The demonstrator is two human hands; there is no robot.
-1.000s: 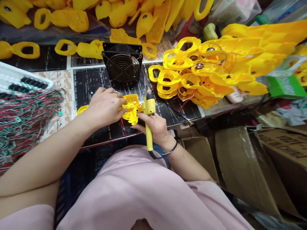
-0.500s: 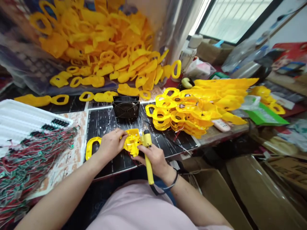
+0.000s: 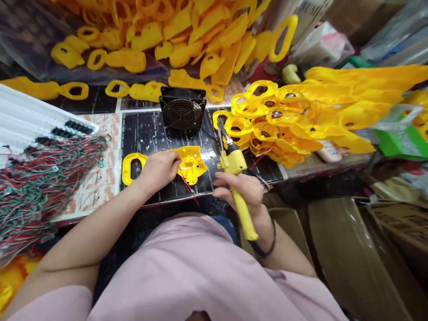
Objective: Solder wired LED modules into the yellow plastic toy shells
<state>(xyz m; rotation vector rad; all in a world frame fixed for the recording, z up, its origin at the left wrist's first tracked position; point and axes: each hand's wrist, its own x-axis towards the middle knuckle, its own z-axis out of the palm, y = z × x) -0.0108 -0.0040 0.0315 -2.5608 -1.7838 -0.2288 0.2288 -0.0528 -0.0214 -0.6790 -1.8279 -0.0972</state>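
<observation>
My left hand [image 3: 159,170] is closed on the narrow part of a yellow plastic housing half [image 3: 193,164], which lies inside-up on the black work surface. The oval handle loop [image 3: 127,169] of this housing sticks out on the far side of the hand. Thin red and dark wires [image 3: 189,186] trail from the housing toward the table's front edge. A yellow soldering gun [image 3: 234,161] is gripped in my right hand [image 3: 249,189], its metal tip pointing up and away, apart from the housing. What my left fingertips pinch besides the housing is hidden.
A small black fan [image 3: 183,109] stands behind the housing. Stacked yellow housings [image 3: 274,116] with wiring sit on the right, and loose ones [image 3: 200,31] pile up at the back. Bundled wired boards [image 3: 50,178] and a white foam tray [image 3: 30,113] lie left. Cardboard boxes [image 3: 344,249] stand below right.
My right hand has drawn the soldering gun away from the housing, to the right. My left hand stays on the housing. The view has tilted down and come closer.
</observation>
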